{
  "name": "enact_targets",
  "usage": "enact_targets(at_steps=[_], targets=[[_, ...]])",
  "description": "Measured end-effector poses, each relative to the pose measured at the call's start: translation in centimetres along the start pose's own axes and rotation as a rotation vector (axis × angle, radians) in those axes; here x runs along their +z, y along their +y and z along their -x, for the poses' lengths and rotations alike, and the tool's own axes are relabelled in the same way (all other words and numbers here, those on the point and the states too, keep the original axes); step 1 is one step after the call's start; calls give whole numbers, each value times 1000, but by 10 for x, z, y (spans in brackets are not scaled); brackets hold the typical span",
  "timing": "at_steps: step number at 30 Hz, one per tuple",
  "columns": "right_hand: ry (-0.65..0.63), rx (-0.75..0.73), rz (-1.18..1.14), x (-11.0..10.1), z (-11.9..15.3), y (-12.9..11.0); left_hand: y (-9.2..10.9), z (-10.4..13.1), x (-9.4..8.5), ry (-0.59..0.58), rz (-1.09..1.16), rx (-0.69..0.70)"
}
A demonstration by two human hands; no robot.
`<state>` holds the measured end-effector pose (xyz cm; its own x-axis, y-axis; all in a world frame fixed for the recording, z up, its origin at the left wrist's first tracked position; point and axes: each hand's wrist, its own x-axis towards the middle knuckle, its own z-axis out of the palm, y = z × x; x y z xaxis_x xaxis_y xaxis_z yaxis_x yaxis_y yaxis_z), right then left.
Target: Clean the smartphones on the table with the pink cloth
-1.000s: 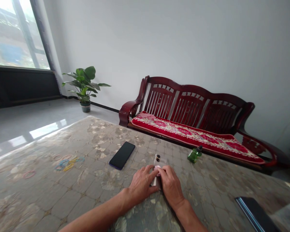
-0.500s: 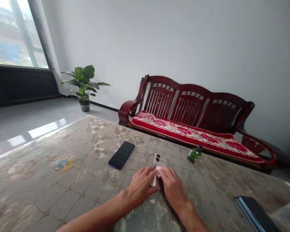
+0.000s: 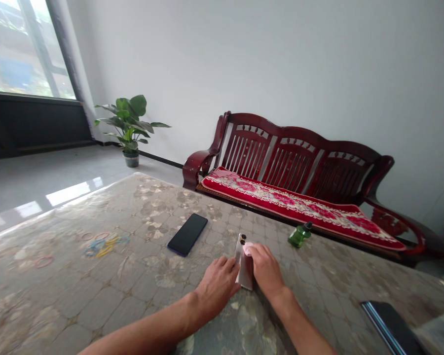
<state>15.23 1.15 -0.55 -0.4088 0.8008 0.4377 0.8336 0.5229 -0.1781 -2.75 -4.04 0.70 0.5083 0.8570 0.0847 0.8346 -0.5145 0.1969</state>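
Note:
A silver phone (image 3: pixel 246 273) lies on the table with its two-lens camera end pointing away from me. My left hand (image 3: pixel 219 281) holds it along the left edge, fingers at the side and thumb near the bottom corner. Pinched in the fingers of my right hand (image 3: pixel 268 268) is a small pink cloth (image 3: pixel 247 248), which rests against the phone's back just below the lenses. Further left, a dark phone (image 3: pixel 188 234) lies screen up. A green bottle (image 3: pixel 300 235) with a black top stands beyond my right hand.
Several colored rubber bands (image 3: pixel 104 245) are scattered on the patterned tablecloth (image 3: pixel 140 291) at left. A dark flat object with a striped edge (image 3: pixel 390 325) lies at the near right. Past the table stand a wooden bench (image 3: pixel 281 133) and a potted plant (image 3: pixel 130 158).
My right hand has slid the pink cloth up and right, toward the phone's camera end. My hands have moved apart, so more of the phone's back shows.

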Motion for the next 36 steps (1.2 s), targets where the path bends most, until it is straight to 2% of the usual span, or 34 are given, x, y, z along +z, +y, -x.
enact_targets(at_steps=[3,5,11,14,21,23,26,32,36], targets=[[7,56,33,5,-21,11,0,-1,0,-2,-23,25],[-11,71,48,4,-26,12,-1,-2,1,1,-33,34],[-90,5,30,-9,6,-7,-2,-5,3,-15,-107,75],[-94,-8,-4,-13,14,-8,0,-5,3,-29,-141,104],[1,85,32,7,-29,16,3,-6,1,-22,-106,81],[25,86,21,10,-33,18,3,-6,1,-14,-75,43],[36,85,30,8,-20,11,4,-6,1,-16,-45,8],[27,3,-5,-6,27,-20,6,-6,3,-7,-72,1],[53,-6,-39,-9,37,-28,10,-6,1,-26,-160,66]])
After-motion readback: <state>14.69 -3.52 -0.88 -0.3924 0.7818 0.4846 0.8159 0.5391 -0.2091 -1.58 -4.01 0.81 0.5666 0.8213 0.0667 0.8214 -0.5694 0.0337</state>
